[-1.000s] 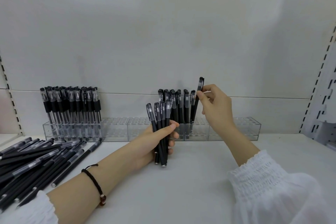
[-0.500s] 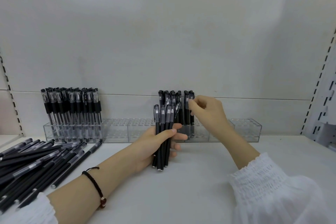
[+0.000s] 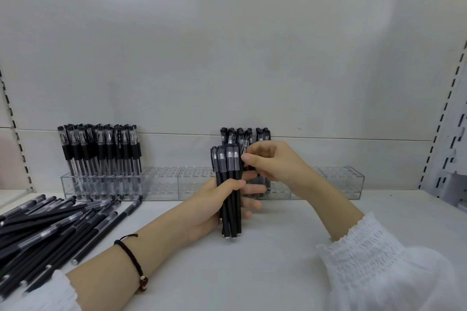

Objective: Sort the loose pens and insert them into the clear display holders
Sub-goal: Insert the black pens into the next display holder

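Note:
My left hand [image 3: 214,206] grips an upright bundle of several black pens [image 3: 228,179] in front of the clear display holders [image 3: 161,182]. My right hand [image 3: 274,164] reaches over from the right and pinches one pen [image 3: 244,151] at the bundle's right side, near its cap. Behind the hands, several black pens [image 3: 246,134] stand in the middle of the holders. A larger group of pens with clear barrels [image 3: 101,149] stands in the left section. The holder's lower middle is hidden by my hands.
A pile of loose black pens [image 3: 50,227] lies on the white shelf at the left. The right part of the holders [image 3: 338,182] has open holes. A perforated shelf upright [image 3: 439,134] stands at the right; a white back panel rises behind.
My right hand set a single pen down into the middle holder group, then came back left to the bundle and took hold of another pen. The left hand shifted the bundle slightly right.

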